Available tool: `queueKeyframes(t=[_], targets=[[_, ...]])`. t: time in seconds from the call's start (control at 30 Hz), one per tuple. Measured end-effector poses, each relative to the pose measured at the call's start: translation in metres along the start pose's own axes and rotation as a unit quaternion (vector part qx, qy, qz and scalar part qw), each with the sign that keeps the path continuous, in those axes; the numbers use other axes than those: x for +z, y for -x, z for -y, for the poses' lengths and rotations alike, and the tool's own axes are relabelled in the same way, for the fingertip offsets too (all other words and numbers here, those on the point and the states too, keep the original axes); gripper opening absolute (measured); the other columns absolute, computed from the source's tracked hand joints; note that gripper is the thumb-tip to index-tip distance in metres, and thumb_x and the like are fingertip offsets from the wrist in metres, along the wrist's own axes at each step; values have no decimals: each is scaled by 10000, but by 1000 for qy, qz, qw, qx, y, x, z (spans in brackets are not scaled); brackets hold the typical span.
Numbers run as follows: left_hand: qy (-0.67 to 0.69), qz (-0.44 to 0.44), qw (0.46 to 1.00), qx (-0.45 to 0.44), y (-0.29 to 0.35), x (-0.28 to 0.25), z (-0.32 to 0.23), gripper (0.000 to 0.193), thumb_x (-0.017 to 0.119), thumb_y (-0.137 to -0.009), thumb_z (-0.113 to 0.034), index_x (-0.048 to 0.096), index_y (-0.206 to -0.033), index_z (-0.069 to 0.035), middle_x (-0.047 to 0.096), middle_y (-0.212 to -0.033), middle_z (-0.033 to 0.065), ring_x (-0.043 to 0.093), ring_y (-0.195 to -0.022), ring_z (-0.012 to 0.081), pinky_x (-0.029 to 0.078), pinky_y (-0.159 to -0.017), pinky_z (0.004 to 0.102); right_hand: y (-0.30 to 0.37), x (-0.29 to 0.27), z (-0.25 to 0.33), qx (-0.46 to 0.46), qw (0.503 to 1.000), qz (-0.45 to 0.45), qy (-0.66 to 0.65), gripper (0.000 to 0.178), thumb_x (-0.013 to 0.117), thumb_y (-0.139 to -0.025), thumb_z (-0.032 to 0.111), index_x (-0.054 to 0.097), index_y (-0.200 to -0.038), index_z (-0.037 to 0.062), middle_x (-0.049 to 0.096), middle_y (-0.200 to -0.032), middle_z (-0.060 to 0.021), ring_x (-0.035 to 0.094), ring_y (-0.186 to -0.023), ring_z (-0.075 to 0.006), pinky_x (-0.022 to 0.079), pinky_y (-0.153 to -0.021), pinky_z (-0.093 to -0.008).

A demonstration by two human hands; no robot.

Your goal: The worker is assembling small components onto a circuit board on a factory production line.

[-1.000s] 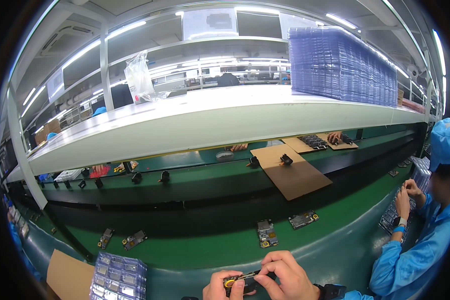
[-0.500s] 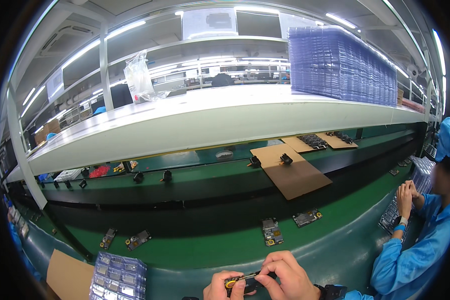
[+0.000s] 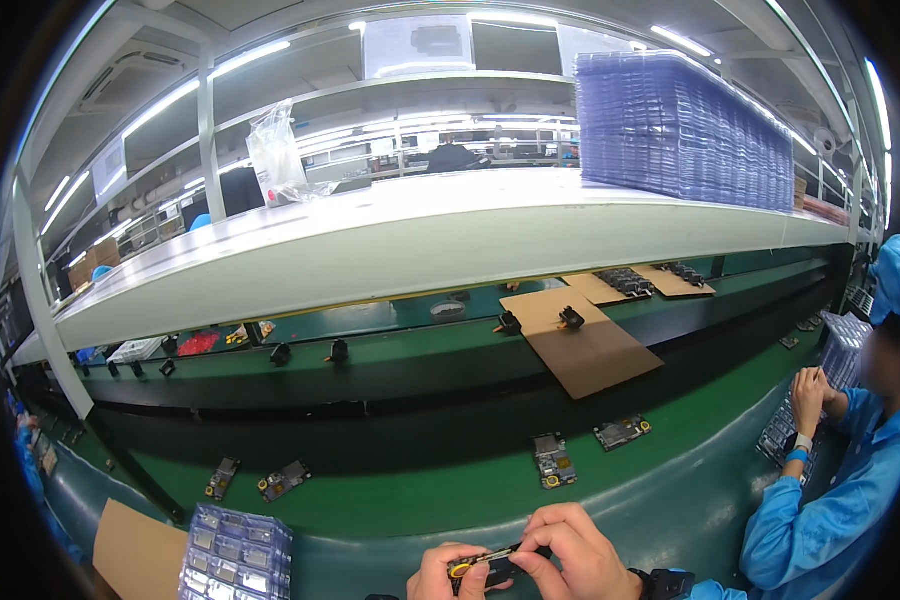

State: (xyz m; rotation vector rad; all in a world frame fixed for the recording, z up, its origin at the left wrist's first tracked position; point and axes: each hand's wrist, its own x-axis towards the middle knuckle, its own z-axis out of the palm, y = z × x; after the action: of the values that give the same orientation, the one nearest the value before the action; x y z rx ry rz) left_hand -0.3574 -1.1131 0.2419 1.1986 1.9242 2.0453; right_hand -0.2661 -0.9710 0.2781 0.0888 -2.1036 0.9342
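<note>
At the lower edge my left hand [image 3: 449,574] is closed on a small dark circuit board [image 3: 492,569] with a yellow ring at its left end. My right hand [image 3: 571,556] pinches the same board's right end between thumb and fingertips. The fingers cover much of the board, so any small part between the right fingertips is hidden. Just beyond my hands, two similar boards lie on the green belt: one board [image 3: 554,461] points toward me, the other board [image 3: 623,432] lies slantwise. Farther left are a third board [image 3: 222,479] and a fourth board [image 3: 285,481].
A stack of clear trays [image 3: 234,553] stands lower left beside brown cardboard [image 3: 140,550]. Black parts [image 3: 338,351] and a cardboard sheet [image 3: 595,345] lie on the farther belt. A white shelf [image 3: 450,225] crosses above. At right, a co-worker in blue [image 3: 835,515] handles trays.
The boards on the green belt have shifted a little to the right, as have some black parts on the farther belt. My hands keep nearly the same grip and place.
</note>
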Motion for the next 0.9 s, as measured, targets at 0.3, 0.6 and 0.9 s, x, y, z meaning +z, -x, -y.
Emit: queueKeyframes(t=[0.3, 0.6, 0.9], targets=[[-21, 0, 1000, 20, -1, 0, 0, 141, 549, -997, -42, 542, -1107, 47, 654, -927, 148, 707, -734, 188, 564, -631, 282, 0, 2, -2, 1, 1000, -3, -1, 150, 687, -810, -66, 586, -902, -5, 553, -935, -175, 569, -834, -333, 480, -718, -352], [-53, -8, 997, 52, -1, 4, -2, 136, 568, -984, -43, 553, -1096, 32, 663, -886, 150, 711, -697, 215, 536, -624, 293, 0, -2, -1, -1, 1000, -6, -12, 152, 689, -805, -70, 582, -890, -4, 558, -931, -173, 575, -804, -313, 477, -675, -337], [-74, -12, 993, 94, -1, 2, 1, 143, 586, -962, -14, 552, -1093, 32, 658, -892, 159, 702, -685, 217, 534, -620, 292, 2, 5, -6, -4, 999, -22, -41, 145, 683, -809, -75, 582, -881, 1, 586, -915, -167, 593, -748, -305, 481, -654, -324]])
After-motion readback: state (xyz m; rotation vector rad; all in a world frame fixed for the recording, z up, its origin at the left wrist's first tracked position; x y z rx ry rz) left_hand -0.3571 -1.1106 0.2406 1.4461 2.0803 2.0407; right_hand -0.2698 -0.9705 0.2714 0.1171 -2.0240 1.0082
